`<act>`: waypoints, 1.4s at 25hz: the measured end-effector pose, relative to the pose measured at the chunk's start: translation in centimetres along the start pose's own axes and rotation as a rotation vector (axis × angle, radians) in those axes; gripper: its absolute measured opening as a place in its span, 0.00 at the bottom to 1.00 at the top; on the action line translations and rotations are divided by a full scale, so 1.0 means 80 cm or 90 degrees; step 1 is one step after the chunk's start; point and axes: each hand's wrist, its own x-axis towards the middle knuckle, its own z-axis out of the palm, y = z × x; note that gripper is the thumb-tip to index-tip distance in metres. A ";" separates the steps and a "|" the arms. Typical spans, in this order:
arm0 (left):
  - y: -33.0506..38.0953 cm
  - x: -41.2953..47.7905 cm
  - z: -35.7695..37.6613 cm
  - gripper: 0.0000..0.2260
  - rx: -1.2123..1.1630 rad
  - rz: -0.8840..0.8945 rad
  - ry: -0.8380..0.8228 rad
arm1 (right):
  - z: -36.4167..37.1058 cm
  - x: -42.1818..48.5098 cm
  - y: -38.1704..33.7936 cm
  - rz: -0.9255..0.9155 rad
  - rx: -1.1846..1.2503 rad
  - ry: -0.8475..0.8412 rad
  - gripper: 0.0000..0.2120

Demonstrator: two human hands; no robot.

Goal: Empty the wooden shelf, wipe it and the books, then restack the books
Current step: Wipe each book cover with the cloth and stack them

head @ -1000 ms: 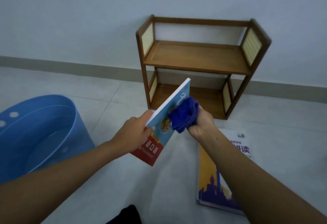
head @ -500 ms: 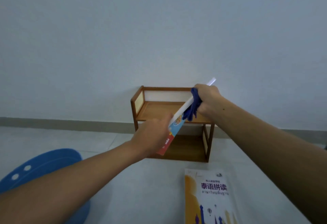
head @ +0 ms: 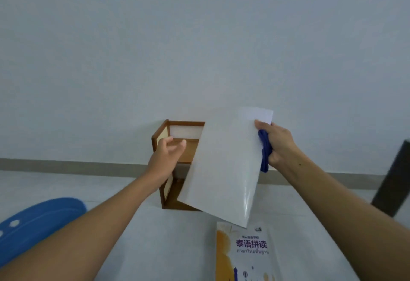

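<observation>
My right hand pinches the top corner of a thin book together with a bunched blue cloth. The book hangs tilted in the air with its plain white back cover toward me. My left hand is off the book, fingers spread, just to its left. Behind both stands the small wooden shelf against the wall, mostly hidden by the book; the visible part of its upper board is bare. A second book with a yellow and white cover lies flat on the floor below.
A blue plastic tub sits on the floor at the lower left. A dark upright object stands at the right edge. Pale floor tiles meet a grey baseboard along the white wall.
The book has turned so its white back cover faces me. My left hand has let go of its lower end and opened. The right hand still grips book and cloth.
</observation>
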 end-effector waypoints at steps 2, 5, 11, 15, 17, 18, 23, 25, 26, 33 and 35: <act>-0.005 0.009 -0.011 0.32 -0.170 -0.105 -0.044 | -0.001 -0.005 -0.001 -0.002 0.014 -0.043 0.06; 0.002 -0.002 -0.016 0.33 -0.362 -0.237 -0.177 | 0.001 -0.011 0.002 0.007 0.007 -0.069 0.05; 0.016 -0.009 -0.011 0.25 -0.491 -0.197 -0.231 | -0.009 -0.006 0.012 -0.012 -0.016 -0.003 0.08; 0.021 -0.022 -0.004 0.13 -0.430 -0.168 -0.254 | 0.000 -0.006 0.019 -0.078 -0.074 0.029 0.18; 0.024 -0.021 -0.002 0.15 -0.398 -0.124 -0.216 | 0.005 -0.005 0.023 -0.123 -0.089 0.046 0.20; 0.027 -0.022 -0.003 0.17 -0.399 -0.100 -0.201 | 0.008 -0.006 0.025 -0.152 -0.100 0.053 0.21; 0.038 -0.018 -0.016 0.11 -0.405 -0.015 -0.170 | 0.027 -0.018 0.029 -0.334 -0.274 0.066 0.21; 0.040 -0.017 -0.020 0.11 -0.398 -0.007 -0.180 | 0.034 -0.016 0.035 -0.381 -0.439 0.025 0.21; 0.042 -0.016 -0.023 0.12 -0.394 -0.004 -0.179 | 0.037 -0.014 0.037 -0.402 -0.534 0.009 0.22; 0.053 -0.020 -0.018 0.11 -0.351 0.030 -0.178 | 0.101 -0.027 0.036 -0.498 -0.711 -0.177 0.24; 0.054 -0.020 -0.015 0.10 -0.391 0.038 -0.198 | 0.113 -0.036 0.035 -0.527 -0.683 -0.266 0.23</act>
